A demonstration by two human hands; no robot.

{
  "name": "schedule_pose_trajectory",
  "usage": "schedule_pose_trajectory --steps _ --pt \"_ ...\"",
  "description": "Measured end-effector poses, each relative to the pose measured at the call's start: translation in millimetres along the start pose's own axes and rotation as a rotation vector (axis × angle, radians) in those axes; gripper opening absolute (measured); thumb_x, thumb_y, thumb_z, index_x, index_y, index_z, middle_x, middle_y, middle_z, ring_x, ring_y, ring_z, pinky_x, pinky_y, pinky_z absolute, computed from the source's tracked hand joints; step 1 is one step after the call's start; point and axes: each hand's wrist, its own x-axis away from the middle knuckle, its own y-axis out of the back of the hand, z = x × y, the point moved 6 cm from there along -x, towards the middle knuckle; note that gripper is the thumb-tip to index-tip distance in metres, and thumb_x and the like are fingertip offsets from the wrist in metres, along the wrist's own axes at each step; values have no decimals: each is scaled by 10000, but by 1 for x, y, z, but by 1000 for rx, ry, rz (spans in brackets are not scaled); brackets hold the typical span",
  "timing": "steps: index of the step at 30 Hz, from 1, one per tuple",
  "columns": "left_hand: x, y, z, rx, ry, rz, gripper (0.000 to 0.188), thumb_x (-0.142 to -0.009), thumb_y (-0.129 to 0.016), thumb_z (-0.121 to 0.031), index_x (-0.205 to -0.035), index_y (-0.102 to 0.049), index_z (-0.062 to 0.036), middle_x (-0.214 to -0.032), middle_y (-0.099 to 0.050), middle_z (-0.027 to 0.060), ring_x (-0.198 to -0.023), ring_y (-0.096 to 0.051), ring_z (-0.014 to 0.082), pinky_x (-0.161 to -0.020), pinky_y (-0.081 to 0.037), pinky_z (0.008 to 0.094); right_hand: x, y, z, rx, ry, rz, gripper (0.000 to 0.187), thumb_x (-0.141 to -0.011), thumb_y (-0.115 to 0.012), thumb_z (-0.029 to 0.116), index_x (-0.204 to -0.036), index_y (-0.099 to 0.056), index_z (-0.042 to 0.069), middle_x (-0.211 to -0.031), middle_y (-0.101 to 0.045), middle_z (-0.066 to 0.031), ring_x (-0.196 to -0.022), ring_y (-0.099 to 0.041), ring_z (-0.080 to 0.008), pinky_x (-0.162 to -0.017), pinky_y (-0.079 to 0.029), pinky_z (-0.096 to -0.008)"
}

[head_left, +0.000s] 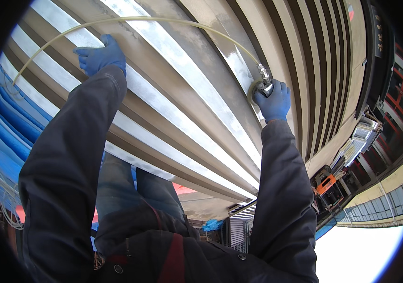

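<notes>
In my right hand (276,101), gloved in blue, is a small metal air sander (264,86) with a round pad. The pad lies against a rib of a large beige corrugated panel (182,87), and my fingers wrap round the tool's body. From the tool's metal fitting, a pale yellow air hose (138,19) arcs over the panel to the far left. My left hand (102,57), also in a blue glove, rests on the panel's ribs with its fingers stretched out and nothing in it. Several ribs have whitish, scuffed faces; those at the right look brown and beige.
Blue sheeting (10,122) hangs or lies along the left side, with a coil of clear hose (3,193) beside it. Orange equipment (325,184) stands off to the right, near a building with windows (380,207). My legs are close to the panel's near edge.
</notes>
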Motion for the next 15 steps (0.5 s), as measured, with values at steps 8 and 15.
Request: schedule_pose_trajectory --steps 8,15 --pt "1 0 2 -13 1 0 1127 -1020 -525 -727 -1727 -245 105 -1575 -556 304 -1462 -584 426 -1206 -502 512 -1 -2 18 -36 59 -57 517 -785 -912 422 -1180 -748 131 -1159 -721 -145 -1083 -675 -383 -917 -593 -512" --pt "0 4 -1 0 12 49 1113 -1015 -511 -701 -1742 -219 89 -1608 -517 267 -1453 -573 373 -1210 -479 487 22 -1 -23 11 -6 40 584 -750 -925 412 -1228 -750 125 -1178 -702 -131 -1141 -656 -378 -950 -594 -506"
